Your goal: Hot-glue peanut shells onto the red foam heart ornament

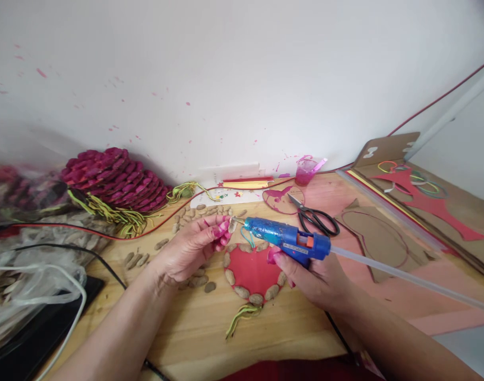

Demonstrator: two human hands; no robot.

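Pale wood grain shows across the worktop (202, 330). A red heart (247, 267) edged with peanuts lies in the middle, loose peanuts (135, 260) to its left. Magenta-stained peanut pieces (115, 180) are heaped far left; a pink-stained cup (305, 172) stands at the far edge. A pink sheet (434, 308) covers the right side.

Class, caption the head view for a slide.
Left hand holds a peanut beside the nozzle of the blue glue gun in the right hand, near a red heart.
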